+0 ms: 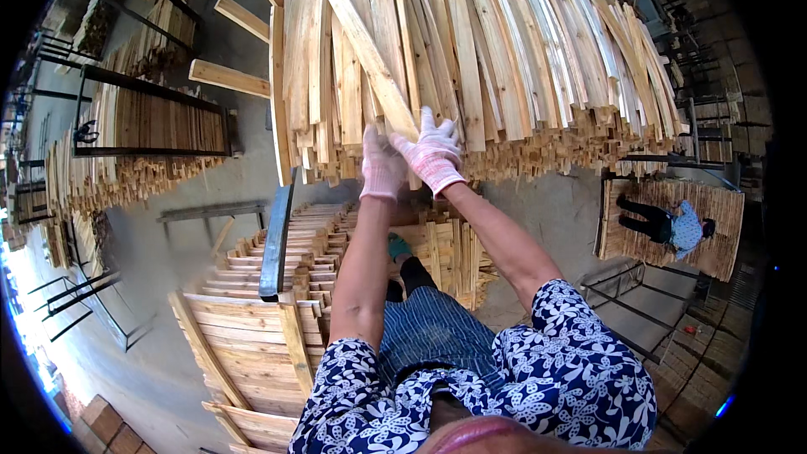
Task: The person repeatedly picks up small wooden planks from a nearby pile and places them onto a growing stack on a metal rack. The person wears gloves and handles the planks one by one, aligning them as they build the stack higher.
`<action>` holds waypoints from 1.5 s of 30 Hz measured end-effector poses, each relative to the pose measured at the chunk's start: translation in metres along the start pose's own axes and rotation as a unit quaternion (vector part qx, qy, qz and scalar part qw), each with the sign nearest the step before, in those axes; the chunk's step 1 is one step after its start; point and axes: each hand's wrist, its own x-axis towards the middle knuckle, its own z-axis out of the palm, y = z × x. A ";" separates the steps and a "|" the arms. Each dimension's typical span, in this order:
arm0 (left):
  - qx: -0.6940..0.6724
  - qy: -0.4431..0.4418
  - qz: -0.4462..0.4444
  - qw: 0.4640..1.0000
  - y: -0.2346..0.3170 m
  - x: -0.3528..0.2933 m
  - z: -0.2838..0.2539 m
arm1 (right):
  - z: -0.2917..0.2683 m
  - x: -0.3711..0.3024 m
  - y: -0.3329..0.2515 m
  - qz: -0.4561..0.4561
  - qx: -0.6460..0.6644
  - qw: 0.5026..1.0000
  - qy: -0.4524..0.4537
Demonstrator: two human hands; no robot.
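A loose wooden slat (370,59) lies slantwise across the top of a large stack of upright-edged wooden slats (496,50). My right hand (434,151), in a pale pink work glove, is at the near end of that slat. Its fingers are spread, the thumb beside the slat's end and the fingertips over the neighbouring slats. Just left of it, my left hand (382,166), gloved the same way, is over the near edge of the stack. Motion blurs its fingers, so their grip does not show.
A blue metal post (276,244) rises left of my arms, beside a pile of nailed wooden frames (252,328). More stacked slats (151,122) stand in a black metal rack at left. On the right, another person (685,229) is by a wooden stack (723,219).
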 end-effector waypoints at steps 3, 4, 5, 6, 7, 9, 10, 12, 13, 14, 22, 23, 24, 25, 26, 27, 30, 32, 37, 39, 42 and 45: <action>0.078 -0.036 0.061 0.994 0.009 0.008 0.016 | 0.007 -0.007 -0.021 -0.023 -0.033 0.998 0.039; 0.102 -0.014 0.063 0.993 0.009 0.014 0.005 | 0.006 -0.008 -0.025 -0.040 -0.014 0.999 0.023; 0.137 0.004 0.047 0.989 0.005 0.007 0.005 | 0.007 -0.010 -0.014 -0.036 0.007 0.999 0.006; 0.169 0.020 0.036 0.985 0.007 -0.003 0.013 | 0.005 -0.009 -0.005 -0.037 0.028 0.999 -0.007; 0.115 -0.011 0.010 0.993 0.008 -0.014 0.022 | 0.009 -0.007 0.009 -0.070 0.105 0.992 -0.004; 0.022 -0.070 0.001 0.997 0.009 0.007 -0.005 | -0.001 -0.023 -0.018 -0.095 0.154 0.984 -0.009; -0.021 -0.101 -0.007 0.995 0.011 0.015 -0.015 | -0.005 -0.030 -0.028 -0.103 0.178 0.979 -0.012; 0.048 -0.077 -0.050 0.995 0.008 -0.021 0.008 | 0.021 -0.023 0.003 -0.060 0.255 0.965 0.003; 0.085 -0.067 -0.042 0.993 0.014 -0.022 0.004 | 0.027 -0.023 0.005 -0.058 0.285 0.957 -0.015; 0.101 -0.041 -0.054 0.993 0.023 0.005 -0.028 | 0.027 -0.027 -0.008 -0.075 0.311 0.947 -0.041; 0.280 0.033 -0.059 0.958 -0.025 -0.124 -0.082 | 0.049 -0.063 0.076 0.000 0.551 0.785 -0.281; 0.291 -0.031 -0.065 0.954 -0.046 -0.101 -0.110 | 0.082 -0.053 0.101 -0.078 0.694 0.655 -0.288; 0.298 -0.079 -0.062 0.949 -0.060 -0.081 -0.142 | 0.092 -0.049 0.086 -0.023 0.703 0.648 -0.292; 0.404 -0.046 -0.088 0.909 -0.026 -0.104 -0.102 | 0.105 -0.048 0.094 0.051 0.719 0.639 -0.268; 0.419 -0.042 -0.047 0.906 -0.012 -0.103 -0.089 | 0.111 -0.046 0.081 0.107 0.730 0.624 -0.258; 0.436 -0.049 -0.012 0.899 -0.005 -0.099 -0.073 | 0.121 -0.043 0.092 -0.067 0.790 0.538 -0.287; 0.474 -0.053 0.032 0.878 0.011 -0.089 -0.084 | 0.070 -0.073 0.028 0.052 0.610 0.761 -0.215; 0.580 -0.036 -0.008 0.814 0.043 -0.156 -0.043 | 0.055 -0.097 0.035 0.071 0.652 0.725 -0.207; 0.529 -0.067 -0.029 0.845 0.018 -0.221 -0.105 | 0.030 -0.174 0.081 -0.002 0.628 0.687 -0.366; 0.533 -0.027 -0.026 0.845 0.027 -0.235 -0.090 | 0.042 -0.156 0.086 0.095 0.643 0.647 -0.399; 0.544 -0.049 0.157 0.823 -0.020 -0.200 -0.109 | 0.075 -0.148 0.085 -0.015 0.616 0.741 -0.268; 0.485 -0.037 0.200 0.850 0.004 -0.243 -0.132 | 0.053 -0.185 0.046 -0.005 0.602 0.737 -0.308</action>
